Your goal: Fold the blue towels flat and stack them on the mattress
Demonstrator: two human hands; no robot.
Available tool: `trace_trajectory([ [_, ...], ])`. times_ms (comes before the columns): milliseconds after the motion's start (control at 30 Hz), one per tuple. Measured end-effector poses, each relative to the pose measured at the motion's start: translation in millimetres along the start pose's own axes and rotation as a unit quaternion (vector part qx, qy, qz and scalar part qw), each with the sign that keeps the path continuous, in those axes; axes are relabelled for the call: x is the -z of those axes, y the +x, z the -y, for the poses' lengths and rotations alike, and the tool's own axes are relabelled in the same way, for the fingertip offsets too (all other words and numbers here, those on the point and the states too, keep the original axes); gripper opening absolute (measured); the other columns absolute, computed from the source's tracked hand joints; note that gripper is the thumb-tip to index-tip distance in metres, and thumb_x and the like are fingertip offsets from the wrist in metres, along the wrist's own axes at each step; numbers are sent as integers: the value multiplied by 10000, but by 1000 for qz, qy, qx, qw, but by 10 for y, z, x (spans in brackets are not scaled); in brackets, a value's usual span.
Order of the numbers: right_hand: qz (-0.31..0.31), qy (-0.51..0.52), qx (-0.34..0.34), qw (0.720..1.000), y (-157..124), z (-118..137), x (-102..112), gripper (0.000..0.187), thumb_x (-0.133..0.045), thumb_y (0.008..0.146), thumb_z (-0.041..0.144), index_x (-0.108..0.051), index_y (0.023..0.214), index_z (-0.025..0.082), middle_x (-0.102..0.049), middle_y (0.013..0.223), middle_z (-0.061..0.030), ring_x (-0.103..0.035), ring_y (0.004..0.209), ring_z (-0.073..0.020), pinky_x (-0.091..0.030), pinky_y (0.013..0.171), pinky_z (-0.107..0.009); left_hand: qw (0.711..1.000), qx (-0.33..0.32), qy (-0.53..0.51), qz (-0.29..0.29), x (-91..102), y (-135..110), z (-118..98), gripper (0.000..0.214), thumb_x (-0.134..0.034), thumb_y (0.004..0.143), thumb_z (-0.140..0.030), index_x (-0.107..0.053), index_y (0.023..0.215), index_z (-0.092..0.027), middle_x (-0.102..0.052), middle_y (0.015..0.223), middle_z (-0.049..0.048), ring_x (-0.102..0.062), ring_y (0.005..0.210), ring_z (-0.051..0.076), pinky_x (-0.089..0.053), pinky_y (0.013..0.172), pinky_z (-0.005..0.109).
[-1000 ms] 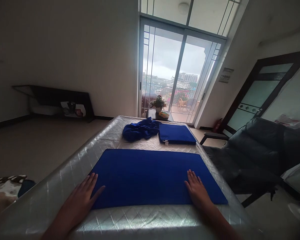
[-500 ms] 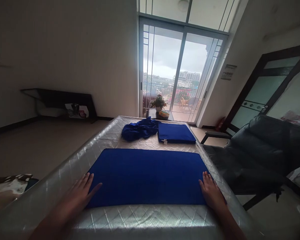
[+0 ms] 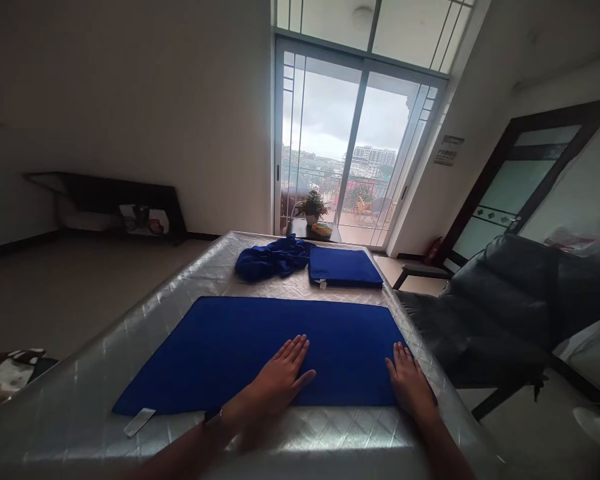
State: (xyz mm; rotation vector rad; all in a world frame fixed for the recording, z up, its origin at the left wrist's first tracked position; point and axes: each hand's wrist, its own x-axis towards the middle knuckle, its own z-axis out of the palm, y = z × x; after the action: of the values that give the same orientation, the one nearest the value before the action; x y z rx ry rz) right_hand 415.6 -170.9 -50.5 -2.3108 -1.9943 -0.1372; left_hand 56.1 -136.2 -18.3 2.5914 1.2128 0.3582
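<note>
A blue towel [image 3: 250,347] lies spread flat on the quilted silver mattress [image 3: 80,413]. My left hand [image 3: 280,377] rests flat on the towel's near middle, fingers stretched out. My right hand [image 3: 409,383] lies flat and open on the towel's near right corner. A white label [image 3: 139,422] sticks out at the towel's near left corner. At the far end of the mattress sit a crumpled blue towel [image 3: 270,259] and a folded blue towel [image 3: 344,268] side by side.
A dark leather chair [image 3: 510,307] stands close to the mattress's right side. Beyond the far end are a small table with a potted plant [image 3: 311,208] and glass balcony doors [image 3: 350,147]. A low dark shelf [image 3: 110,203] runs along the left wall.
My left hand has slid right from the towel's near left corner to its middle. My right hand moved out to the near right corner and stayed there.
</note>
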Motion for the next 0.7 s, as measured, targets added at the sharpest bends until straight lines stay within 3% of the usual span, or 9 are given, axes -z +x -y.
trace_trajectory([
  [100, 5, -26, 4, 1000, 7, -16, -9, 624, -235, 958, 377, -340, 1484, 58, -252, 1571, -128, -203, 1457, -248, -200, 1170, -440, 999, 36, 0, 12, -20, -93, 150, 733, -248, 941, -634, -161, 1530, -207, -137, 1600, 74, -146, 1484, 249, -195, 1230, 461],
  [233, 24, -39, 7, 999, 18, -30, -8, 646, -218, 953, 372, -305, 1492, 28, -233, 1574, -132, -189, 1461, -247, -196, 1172, -431, 994, 108, 15, 32, 149, -352, 455, 758, -222, 933, -656, -162, 1531, -195, -115, 1607, 63, -120, 1491, 232, -148, 1235, 427],
  [400, 33, -38, 1, 999, 32, -33, -8, 664, -207, 950, 390, -280, 1500, 26, -217, 1581, -127, -177, 1465, -241, -186, 1175, -425, 974, 212, 68, 34, 394, -786, 974, 802, -189, 931, -662, -155, 1529, -129, -109, 1608, 86, -103, 1494, 223, -114, 1229, 429],
  [600, 39, -43, -8, 998, 41, -28, -13, 678, -192, 956, 413, -249, 1511, 29, -195, 1589, -113, -173, 1466, -225, -166, 1183, -407, 942, 295, 158, 2, 472, -1246, 1698, 737, -252, 956, -562, -218, 1519, -88, -171, 1594, 117, -158, 1484, 242, -180, 1202, 422],
  [700, 54, -56, -2, 997, 43, -28, 11, 667, -216, 956, 395, -247, 1510, 25, -175, 1593, -117, -157, 1470, -227, -158, 1184, -406, 931, 313, 185, -5, 516, -1338, 1885, 729, -279, 953, -518, -241, 1506, -45, -199, 1586, 145, -171, 1482, 249, -176, 1198, 424],
])
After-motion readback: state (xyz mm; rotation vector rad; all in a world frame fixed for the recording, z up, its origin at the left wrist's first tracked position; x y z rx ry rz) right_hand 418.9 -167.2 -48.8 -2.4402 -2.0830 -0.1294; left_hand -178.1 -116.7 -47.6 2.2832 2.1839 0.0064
